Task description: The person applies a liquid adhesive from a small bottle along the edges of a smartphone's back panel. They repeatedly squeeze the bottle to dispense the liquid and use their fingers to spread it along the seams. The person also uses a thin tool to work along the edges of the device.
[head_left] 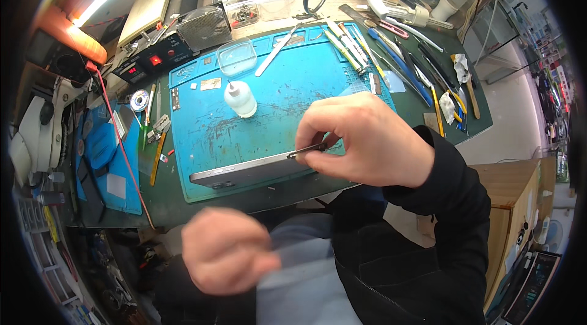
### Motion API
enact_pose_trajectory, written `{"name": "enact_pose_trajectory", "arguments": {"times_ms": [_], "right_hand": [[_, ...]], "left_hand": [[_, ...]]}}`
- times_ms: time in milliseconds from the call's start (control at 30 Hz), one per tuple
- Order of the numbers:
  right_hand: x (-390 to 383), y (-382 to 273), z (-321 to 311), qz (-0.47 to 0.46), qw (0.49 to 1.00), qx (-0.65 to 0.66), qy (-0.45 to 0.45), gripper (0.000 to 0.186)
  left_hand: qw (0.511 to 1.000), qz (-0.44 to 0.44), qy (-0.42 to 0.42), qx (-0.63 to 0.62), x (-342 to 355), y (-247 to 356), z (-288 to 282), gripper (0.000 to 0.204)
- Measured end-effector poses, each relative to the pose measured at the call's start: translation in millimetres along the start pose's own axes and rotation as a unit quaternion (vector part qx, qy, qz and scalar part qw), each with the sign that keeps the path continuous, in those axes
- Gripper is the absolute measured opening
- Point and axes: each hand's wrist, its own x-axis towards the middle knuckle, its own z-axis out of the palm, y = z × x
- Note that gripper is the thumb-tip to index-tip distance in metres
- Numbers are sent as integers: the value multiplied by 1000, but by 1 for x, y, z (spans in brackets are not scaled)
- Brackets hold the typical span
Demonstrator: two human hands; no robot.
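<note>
A slim grey smartphone [247,169] is tilted up on its long side at the front edge of the blue work mat [287,102]. Its camera lenses face down toward me. At the phone's right end, my right hand [373,138] pinches its corner between thumb and forefinger; a thin dark edge shows between the fingertips. My left hand [229,250] is off the bench, below and in front of the phone, and smeared by motion. Its fingers look curled, but whether anything is in them cannot be made out. Behind the phone stands a white squeeze bottle [240,100].
Toward the back of the mat are a clear plastic dish [237,57] and a white-handled blade [276,51]. Pens, tweezers and pliers [460,105] crowd the right side. On the left lie a solder spool [139,100] and a red cable [122,147]. A power unit [153,59] stands behind.
</note>
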Motion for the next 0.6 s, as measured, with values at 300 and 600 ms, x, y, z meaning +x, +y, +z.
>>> {"name": "enact_pose_trajectory", "arguments": {"times_ms": [300, 600], "right_hand": [[1, -6, -4, 5, 1000, -6, -10, 9], [1, 2, -1, -14, 998, -57, 21, 10]], "left_hand": [[943, -18, 164, 289, 36, -32, 53, 31], [933, -67, 191, 298, 52, -34, 59, 25]]}}
